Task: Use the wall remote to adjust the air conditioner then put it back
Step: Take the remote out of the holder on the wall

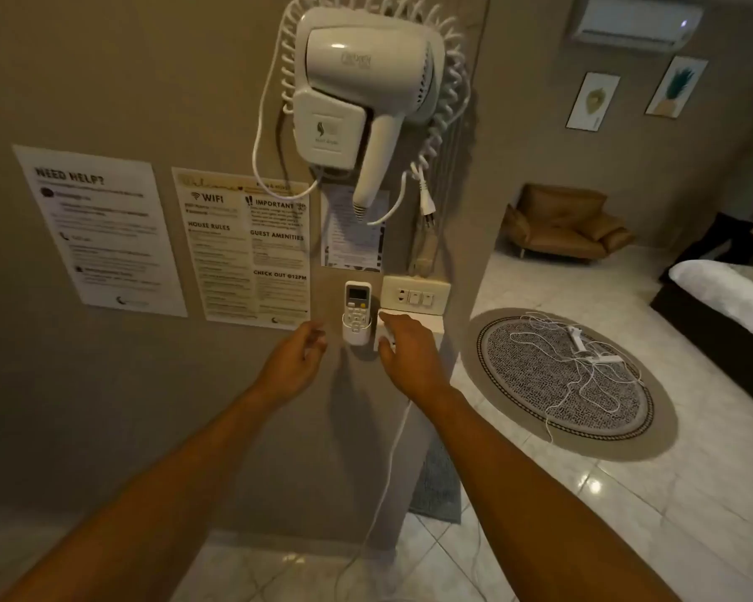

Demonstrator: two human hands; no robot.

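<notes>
A white remote (357, 307) with a small screen and buttons stands upright in a white wall holder (356, 334) on the beige wall. My left hand (294, 362) hovers just left of the holder, fingers loosely curled and holding nothing. Just right of the holder is my right hand (407, 356), fingers spread, in front of a white box below the switch plate. Neither hand touches the remote. The white air conditioner (635, 21) hangs high on the far wall at the upper right.
A white hair dryer (361, 93) with a coiled cord hangs above the remote. Printed notices (244, 245) cover the wall to the left. A switch plate (414, 295) sits right of the remote. A round rug (566, 380) with white cables, a brown armchair (561, 223) and a bed (731, 297) lie to the right.
</notes>
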